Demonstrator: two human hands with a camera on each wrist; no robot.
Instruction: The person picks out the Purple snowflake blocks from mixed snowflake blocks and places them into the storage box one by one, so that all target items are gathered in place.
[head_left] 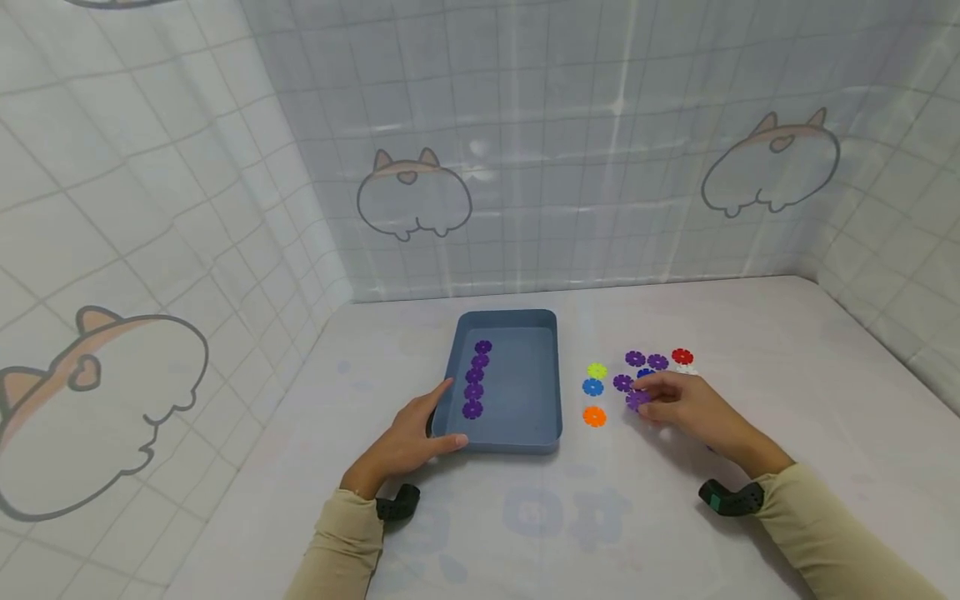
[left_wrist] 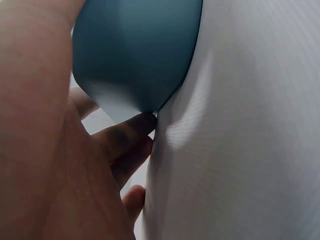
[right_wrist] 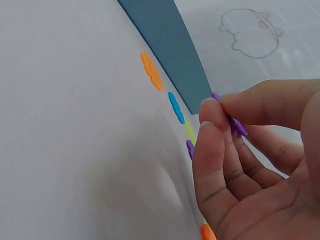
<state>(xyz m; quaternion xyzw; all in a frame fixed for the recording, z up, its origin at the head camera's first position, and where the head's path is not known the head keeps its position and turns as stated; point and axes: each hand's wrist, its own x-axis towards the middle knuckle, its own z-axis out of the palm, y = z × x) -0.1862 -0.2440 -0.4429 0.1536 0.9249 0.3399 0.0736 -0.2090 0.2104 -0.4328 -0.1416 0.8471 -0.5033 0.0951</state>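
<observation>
A blue-grey tray (head_left: 510, 446) lies on the table with several purple notched plastic discs (head_left: 474, 391) in a column along its left side. My left hand (head_left: 405, 437) rests at the tray's near left corner, thumb along the front and fingers spread against the left wall. In the left wrist view, fingertips (left_wrist: 147, 121) touch the tray (left_wrist: 135, 55). My right hand (head_left: 690, 407) pinches a purple disc (right_wrist: 239, 127) between thumb and fingertips, just above the loose discs. Beside it lie more purple discs (head_left: 635, 358), a red one (head_left: 682, 356) and a partly hidden dark blue one (head_left: 645, 373).
Between the tray and my right hand lie a yellow disc (head_left: 597, 370), a light blue disc (head_left: 592, 387) and an orange disc (head_left: 595, 416). A white disc (head_left: 686, 369) is partly behind the right hand. Tiled-pattern walls (head_left: 525, 167) stand behind and at both sides.
</observation>
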